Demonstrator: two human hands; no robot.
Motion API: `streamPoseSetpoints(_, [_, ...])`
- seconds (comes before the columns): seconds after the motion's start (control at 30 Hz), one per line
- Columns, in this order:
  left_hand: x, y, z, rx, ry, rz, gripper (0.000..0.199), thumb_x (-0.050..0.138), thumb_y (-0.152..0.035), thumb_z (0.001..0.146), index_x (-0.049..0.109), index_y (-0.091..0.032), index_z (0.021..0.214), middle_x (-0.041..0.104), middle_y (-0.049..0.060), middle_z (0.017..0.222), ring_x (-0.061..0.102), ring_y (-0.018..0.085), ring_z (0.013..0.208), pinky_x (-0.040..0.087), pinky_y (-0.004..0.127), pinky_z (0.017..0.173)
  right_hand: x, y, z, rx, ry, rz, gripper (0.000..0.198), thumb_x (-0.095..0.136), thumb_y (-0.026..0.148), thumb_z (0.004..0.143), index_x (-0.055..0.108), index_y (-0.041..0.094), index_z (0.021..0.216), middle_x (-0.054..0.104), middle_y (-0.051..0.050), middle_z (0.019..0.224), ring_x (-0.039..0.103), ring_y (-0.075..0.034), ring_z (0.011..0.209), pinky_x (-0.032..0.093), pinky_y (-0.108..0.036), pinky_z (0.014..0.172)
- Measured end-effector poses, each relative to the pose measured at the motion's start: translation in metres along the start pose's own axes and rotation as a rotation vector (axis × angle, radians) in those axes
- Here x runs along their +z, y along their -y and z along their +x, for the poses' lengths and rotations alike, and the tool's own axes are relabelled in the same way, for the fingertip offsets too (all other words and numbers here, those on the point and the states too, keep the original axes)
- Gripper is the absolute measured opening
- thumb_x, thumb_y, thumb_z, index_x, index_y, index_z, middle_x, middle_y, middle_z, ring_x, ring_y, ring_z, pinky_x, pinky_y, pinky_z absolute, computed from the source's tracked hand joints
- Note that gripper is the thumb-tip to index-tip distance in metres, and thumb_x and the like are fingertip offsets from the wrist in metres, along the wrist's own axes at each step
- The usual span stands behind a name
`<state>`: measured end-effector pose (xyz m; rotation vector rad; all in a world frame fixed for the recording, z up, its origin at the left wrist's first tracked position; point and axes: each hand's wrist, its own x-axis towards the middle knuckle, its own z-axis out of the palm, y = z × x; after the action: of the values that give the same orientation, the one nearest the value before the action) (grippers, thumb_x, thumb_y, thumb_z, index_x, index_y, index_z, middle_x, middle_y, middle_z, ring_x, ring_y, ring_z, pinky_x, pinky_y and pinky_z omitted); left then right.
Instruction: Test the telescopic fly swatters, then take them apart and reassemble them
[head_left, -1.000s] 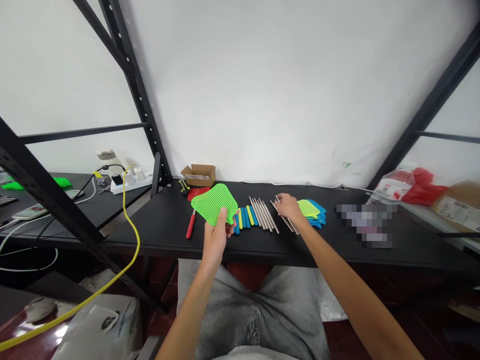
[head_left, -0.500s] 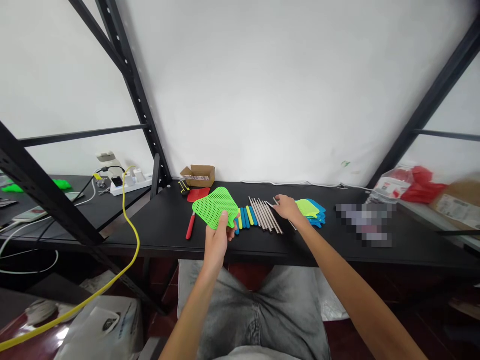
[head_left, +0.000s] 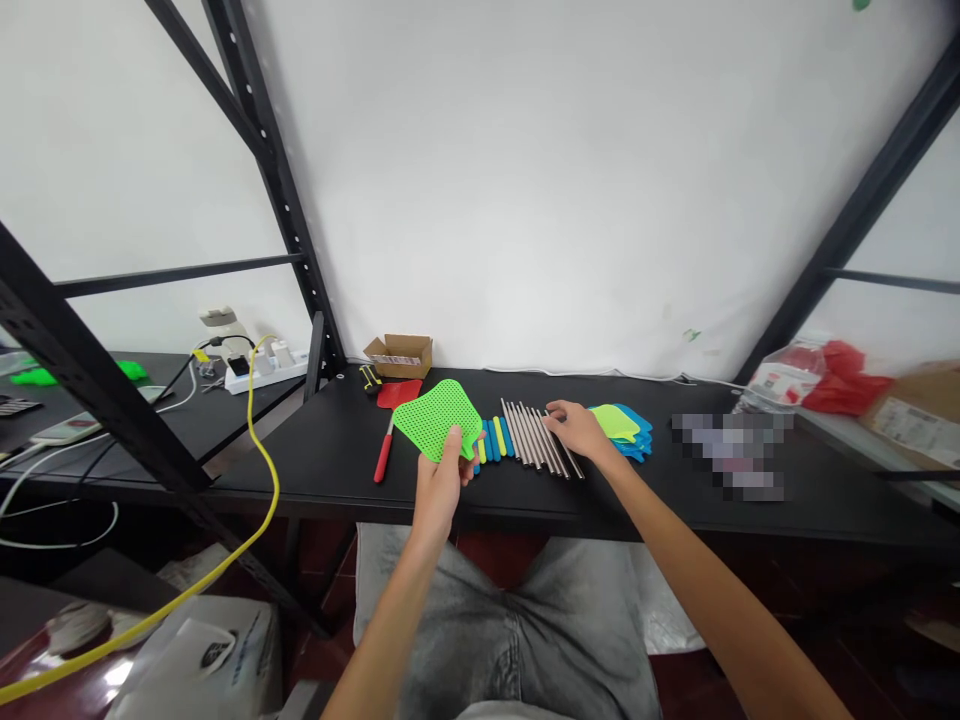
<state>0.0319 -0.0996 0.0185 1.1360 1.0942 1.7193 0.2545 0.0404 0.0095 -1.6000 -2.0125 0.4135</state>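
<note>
My left hand (head_left: 442,478) grips a bright green perforated fly swatter head (head_left: 439,420) by its narrow lower end, held over the table. Across from it, my right hand (head_left: 574,428) has its fingers closed at the right edge of a row of silver metal rods (head_left: 534,440); the outermost rod runs under the fingers. Blue and yellow handle grips (head_left: 498,437) lie in a row between both hands. Just right of my right hand is a pile of blue and yellow-green swatter heads (head_left: 619,424). A red fly swatter (head_left: 384,455) lies on the left.
The black table (head_left: 300,465) meets a white wall. An open cardboard box (head_left: 405,358) and a black-and-yellow object (head_left: 369,379) stand at the back left. A pixelated item (head_left: 731,450) lies right. A yellow cable (head_left: 274,480) hangs at the left by a metal upright (head_left: 289,205).
My right hand has moved slightly left and down, and the rod near it now lies closer to the row. The left hand still holds the green swatter head. The view has shifted slightly.
</note>
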Motion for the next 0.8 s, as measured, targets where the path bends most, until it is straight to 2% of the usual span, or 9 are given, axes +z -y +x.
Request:
streamPoseSetpoints(0.1, [0.011,0.001,0.007,-0.010,0.017,0.040,0.048,0.054,-0.058,0.084,0.067,-0.012,0.080,0.057,0.001,0.058,0.045,0.008,0.046,0.032,0.021,0.044,-0.004,-0.003,-0.010,-0.009,-0.070,0.143,0.031,0.058,0.032,0.084,0.067,0.017,0.109,0.071,-0.010,0.106,0.065,-0.023,0.097,0.046,-0.034,0.091])
streamPoseSetpoints(0.17, [0.028,0.005,0.011,-0.021,0.073,0.087,0.047,0.053,-0.057,0.084,0.066,-0.013,0.076,0.057,0.000,0.055,0.046,0.009,0.046,0.034,0.021,0.044,-0.006,0.005,-0.020,-0.021,-0.106,0.387,0.034,0.055,0.040,0.086,0.066,0.017,0.108,0.070,-0.011,0.107,0.066,-0.022,0.094,0.050,-0.035,0.086])
streamPoseSetpoints(0.27, [0.059,0.009,0.017,0.011,0.242,0.154,0.046,0.051,-0.056,0.086,0.066,-0.014,0.076,0.060,0.001,0.058,0.050,0.011,0.048,0.038,0.022,0.048,-0.010,0.024,-0.031,-0.049,0.012,0.861,0.046,0.055,0.052,0.085,0.062,0.018,0.117,0.071,-0.011,0.103,0.067,-0.021,0.082,0.055,-0.033,0.068])
streamPoseSetpoints(0.37, [0.072,0.004,0.022,0.057,0.488,0.323,0.051,0.048,-0.058,0.086,0.069,-0.014,0.072,0.060,0.002,0.055,0.053,0.012,0.050,0.039,0.023,0.052,-0.023,0.028,-0.029,-0.043,0.003,1.008,0.053,0.067,0.047,0.077,0.060,0.018,0.121,0.072,-0.009,0.095,0.067,-0.020,0.069,0.054,-0.031,0.057])
streamPoseSetpoints(0.43, [0.057,-0.006,0.026,0.079,0.505,0.505,0.052,0.050,-0.061,0.083,0.070,-0.015,0.070,0.060,0.003,0.054,0.054,0.014,0.052,0.037,0.024,0.052,-0.038,0.009,-0.018,0.042,-0.179,0.937,0.051,0.066,0.041,0.077,0.060,0.016,0.121,0.072,-0.009,0.096,0.068,-0.022,0.075,0.055,-0.033,0.062])
streamPoseSetpoints(0.53, [0.002,-0.021,0.037,0.169,0.160,0.860,0.045,0.054,-0.061,0.080,0.072,-0.020,0.076,0.068,0.007,0.072,0.061,0.021,0.071,0.039,0.026,0.062,-0.065,-0.044,-0.001,0.214,-0.417,0.491,0.046,0.062,0.033,0.078,0.062,0.014,0.120,0.072,-0.014,0.102,0.067,-0.028,0.093,0.053,-0.037,0.077])
streamPoseSetpoints(0.63, [-0.061,-0.027,0.047,0.069,-0.177,1.358,0.042,0.054,-0.057,0.081,0.069,-0.021,0.095,0.069,0.013,0.093,0.062,0.031,0.089,0.042,0.033,0.070,-0.077,-0.095,0.004,0.273,-0.410,-0.026,0.039,0.058,0.030,0.080,0.067,0.014,0.114,0.071,-0.018,0.105,0.064,-0.033,0.105,0.047,-0.042,0.089])
streamPoseSetpoints(0.7, [-0.091,-0.023,0.050,-0.010,-0.226,1.595,0.048,0.053,-0.057,0.081,0.066,-0.016,0.103,0.066,0.019,0.101,0.061,0.037,0.096,0.044,0.038,0.072,-0.074,-0.112,0.001,0.270,-0.350,-0.162,0.041,0.055,0.032,0.082,0.065,0.013,0.117,0.071,-0.018,0.103,0.064,-0.033,0.103,0.046,-0.042,0.090])
streamPoseSetpoints(0.8, [-0.111,-0.015,0.051,-0.168,-0.138,1.724,0.045,0.047,-0.053,0.085,0.065,-0.014,0.097,0.066,0.020,0.098,0.063,0.038,0.092,0.045,0.042,0.073,-0.067,-0.110,-0.006,0.235,-0.356,-0.249,0.044,0.053,0.036,0.084,0.064,0.011,0.119,0.070,-0.018,0.106,0.063,-0.032,0.105,0.044,-0.041,0.092])
